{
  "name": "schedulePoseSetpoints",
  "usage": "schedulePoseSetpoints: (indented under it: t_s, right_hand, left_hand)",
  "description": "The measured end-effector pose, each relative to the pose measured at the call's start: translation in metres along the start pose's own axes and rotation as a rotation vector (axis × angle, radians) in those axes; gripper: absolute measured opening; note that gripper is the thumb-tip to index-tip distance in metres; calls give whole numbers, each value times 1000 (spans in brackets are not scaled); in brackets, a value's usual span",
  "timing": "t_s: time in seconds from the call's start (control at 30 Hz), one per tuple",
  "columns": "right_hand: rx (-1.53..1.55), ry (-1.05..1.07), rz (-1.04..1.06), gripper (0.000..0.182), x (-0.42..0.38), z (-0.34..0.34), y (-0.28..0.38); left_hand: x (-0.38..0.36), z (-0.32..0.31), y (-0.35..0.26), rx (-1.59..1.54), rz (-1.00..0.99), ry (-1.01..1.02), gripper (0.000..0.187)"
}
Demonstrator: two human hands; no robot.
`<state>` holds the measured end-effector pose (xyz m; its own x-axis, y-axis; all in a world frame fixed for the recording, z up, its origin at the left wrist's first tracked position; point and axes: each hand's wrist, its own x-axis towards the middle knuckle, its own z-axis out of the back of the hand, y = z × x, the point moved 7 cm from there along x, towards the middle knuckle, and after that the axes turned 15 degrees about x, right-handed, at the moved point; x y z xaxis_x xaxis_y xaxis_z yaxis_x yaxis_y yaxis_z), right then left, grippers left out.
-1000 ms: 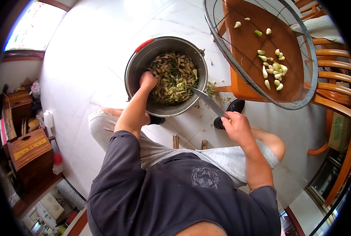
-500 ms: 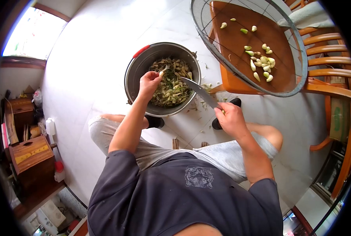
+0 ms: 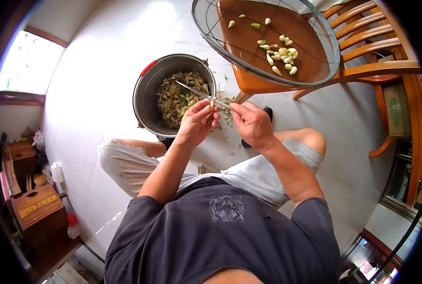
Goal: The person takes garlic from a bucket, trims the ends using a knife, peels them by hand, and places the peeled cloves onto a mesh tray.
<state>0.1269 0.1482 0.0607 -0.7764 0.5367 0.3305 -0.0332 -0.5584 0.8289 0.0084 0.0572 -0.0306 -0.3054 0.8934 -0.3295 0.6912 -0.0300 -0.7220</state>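
Observation:
Beside the bucket's near right rim, my left hand [image 3: 196, 124] pinches a small whitish onion-like bulb [image 3: 213, 102] in its fingertips. My right hand [image 3: 254, 127] grips a long-bladed knife [image 3: 195, 90] by its handle, most of which the fingers hide. The blade points up and left across the bucket, lying right at the held bulb. Under the blade stands a metal bucket [image 3: 142, 102] with a red grip on its handle, filled with untrimmed bulbs with roots and green stalks [image 3: 172, 102].
A round wire-mesh sieve [image 3: 336, 52] with several cleaned bulbs [image 3: 286, 54] rests on a wooden chair [image 3: 249, 83] at the upper right. Trimmings [image 3: 227, 113] litter the floor right of the bucket. Wooden cabinets [image 3: 38, 206] stand at the left.
My hands have come together: the left moved right with its bulb, and the right brought the knife blade up to it. The view has shifted, so bucket and sieve appear further left.

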Motion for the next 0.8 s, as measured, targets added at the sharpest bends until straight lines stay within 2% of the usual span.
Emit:
schedulePoseSetpoints:
  t_s: [0.23, 0.37, 0.57, 0.8]
  right_hand:
    - [-229, 12, 208, 23, -10, -2, 18]
    - [-259, 25, 239, 22, -12, -3, 19]
    - [-286, 29, 262, 22, -12, -3, 20]
    - [-303, 34, 274, 21, -12, -6, 19]
  left_hand:
    - [0, -4, 5, 98, -26, -82, 11]
    - [-2, -9, 3, 92, -1, -183, 9]
    - [0, -5, 2, 245, -98, -77, 13]
    - [-3, -4, -1, 245, -115, -106, 12]
